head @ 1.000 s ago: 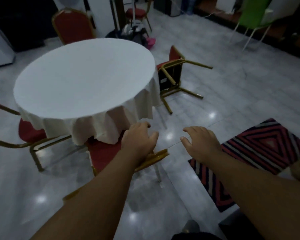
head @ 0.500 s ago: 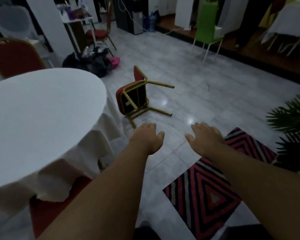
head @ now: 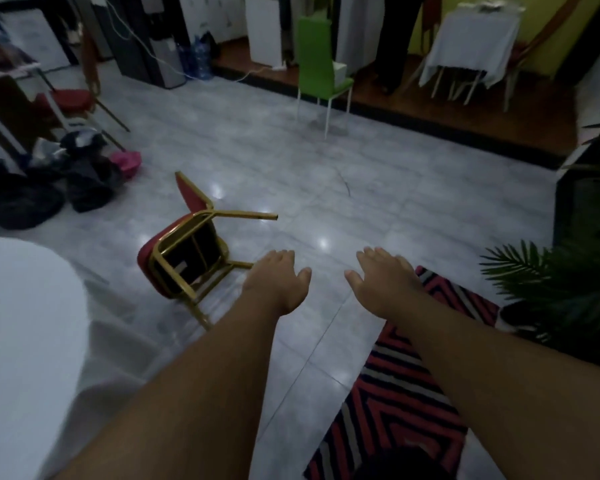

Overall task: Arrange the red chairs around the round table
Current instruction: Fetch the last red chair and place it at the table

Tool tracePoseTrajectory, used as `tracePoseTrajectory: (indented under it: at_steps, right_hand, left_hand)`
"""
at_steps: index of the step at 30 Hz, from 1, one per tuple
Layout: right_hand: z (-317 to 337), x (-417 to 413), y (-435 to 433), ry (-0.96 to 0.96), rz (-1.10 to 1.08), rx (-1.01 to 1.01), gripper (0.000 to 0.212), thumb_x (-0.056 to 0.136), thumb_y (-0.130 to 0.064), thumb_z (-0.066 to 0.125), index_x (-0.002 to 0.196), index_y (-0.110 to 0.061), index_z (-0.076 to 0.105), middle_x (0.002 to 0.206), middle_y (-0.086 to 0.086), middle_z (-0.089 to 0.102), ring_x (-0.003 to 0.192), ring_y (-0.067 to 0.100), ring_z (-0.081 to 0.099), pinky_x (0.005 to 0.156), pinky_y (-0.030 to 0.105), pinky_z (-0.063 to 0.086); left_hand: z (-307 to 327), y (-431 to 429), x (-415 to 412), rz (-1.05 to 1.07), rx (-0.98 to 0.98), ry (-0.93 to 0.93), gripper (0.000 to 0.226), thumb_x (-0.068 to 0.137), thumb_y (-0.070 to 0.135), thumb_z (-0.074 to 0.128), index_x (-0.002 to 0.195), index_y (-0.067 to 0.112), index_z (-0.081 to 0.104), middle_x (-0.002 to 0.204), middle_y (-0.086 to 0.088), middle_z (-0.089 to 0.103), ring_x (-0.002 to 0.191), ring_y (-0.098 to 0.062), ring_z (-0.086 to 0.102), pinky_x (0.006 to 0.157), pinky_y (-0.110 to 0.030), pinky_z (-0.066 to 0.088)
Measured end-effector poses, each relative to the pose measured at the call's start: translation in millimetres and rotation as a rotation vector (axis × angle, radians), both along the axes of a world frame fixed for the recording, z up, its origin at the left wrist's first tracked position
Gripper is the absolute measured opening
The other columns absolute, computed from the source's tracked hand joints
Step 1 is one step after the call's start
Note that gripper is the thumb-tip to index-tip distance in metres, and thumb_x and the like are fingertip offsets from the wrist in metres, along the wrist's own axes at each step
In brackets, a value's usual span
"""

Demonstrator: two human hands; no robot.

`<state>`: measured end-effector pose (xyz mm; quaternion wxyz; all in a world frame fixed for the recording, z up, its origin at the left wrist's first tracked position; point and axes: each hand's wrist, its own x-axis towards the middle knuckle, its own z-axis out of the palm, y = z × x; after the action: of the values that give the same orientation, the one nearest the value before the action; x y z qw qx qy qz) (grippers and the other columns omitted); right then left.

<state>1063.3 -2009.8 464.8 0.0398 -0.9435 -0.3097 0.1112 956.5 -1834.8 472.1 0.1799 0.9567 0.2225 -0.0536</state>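
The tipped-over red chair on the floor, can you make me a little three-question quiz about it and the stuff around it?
1. True or false: the red chair with gold legs stands upright on its four legs.
2. What colour is the chair standing at the far side of the floor? A) green B) blue C) white
3. Fill in: the left hand and the right hand are both ____, holding nothing.

Key:
1. False; it lies tipped over, legs sticking out sideways, beside the white-clothed round table.
2. A
3. open
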Motion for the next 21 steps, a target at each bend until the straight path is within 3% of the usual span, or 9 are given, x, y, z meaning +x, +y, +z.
tracePoseTrajectory:
  at_steps: [13,21]
  right_hand:
    - [-17,295,78,0.038,0.074,-0.041,0.065,0.103,-0.05,0.025,0.157,-0.014,0.021,0.167,0.002,0.016,0.154,0.018,0.008,0.124,0.041,0.004]
    - [-34,438,189,0.044,0.214,-0.09,0.065,0.104,-0.049,0.024,0.158,-0.014,0.02,0.167,0.003,0.014,0.154,0.018,0.008,0.124,0.042,0.005]
  left_hand:
    - [-21,69,270,0.121,-0.091,0.06,0.064,0.107,0.044,0.035,0.157,0.004,0.027,0.164,-0.015,0.029,0.152,-0.028,0.025,0.122,-0.038,0.019]
    - [-47,169,400,0.248,-0.124,0.093,0.061,0.106,0.044,0.036,0.152,0.004,0.035,0.158,-0.017,0.037,0.148,-0.031,0.031,0.12,-0.042,0.025]
